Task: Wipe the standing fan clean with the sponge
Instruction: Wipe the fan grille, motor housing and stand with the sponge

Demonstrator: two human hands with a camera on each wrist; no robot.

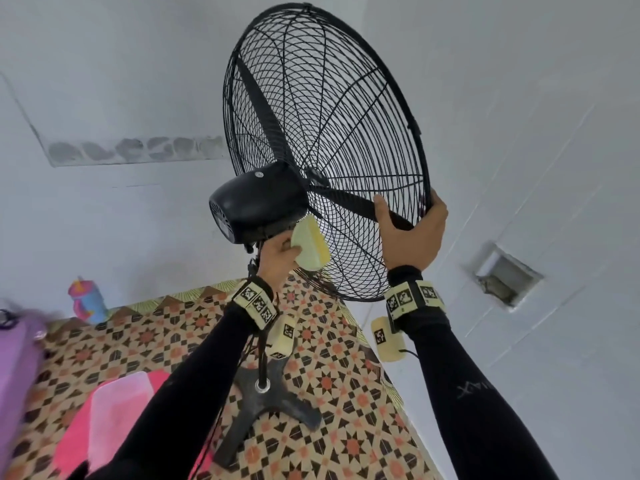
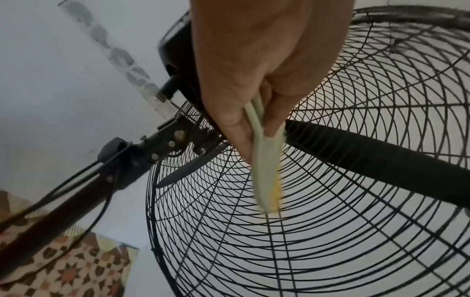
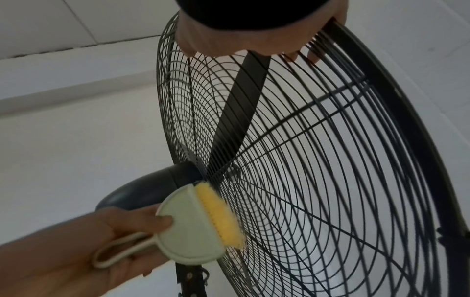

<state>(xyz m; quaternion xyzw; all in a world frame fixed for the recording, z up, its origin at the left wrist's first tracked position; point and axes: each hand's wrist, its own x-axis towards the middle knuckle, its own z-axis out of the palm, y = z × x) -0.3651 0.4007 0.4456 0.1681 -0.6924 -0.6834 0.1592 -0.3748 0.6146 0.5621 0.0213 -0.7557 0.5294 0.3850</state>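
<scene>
Against rear grille (image 3: 318, 180) below motor housing (image 1: 258, 199), left hand (image 1: 277, 254) pinches sponge (image 3: 203, 227); right hand (image 1: 414, 223) clamps fan rim; wiping apparently underway, most of cage left, judging

Plain home room, white painted walls (image 1: 104, 81), patterned floor mat (image 1: 332, 355) in orange, black and cream, child's colourful drink bottle (image 1: 86, 299), pink plastic containers (image 1: 114, 417), black standing fan (image 1: 322, 150)

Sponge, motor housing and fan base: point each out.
sponge (image 3: 220, 217), right wrist view, on its yellow pad.
motor housing (image 1: 256, 202), head view, on its black side.
fan base (image 1: 273, 407), head view, on one flat leg.
</scene>
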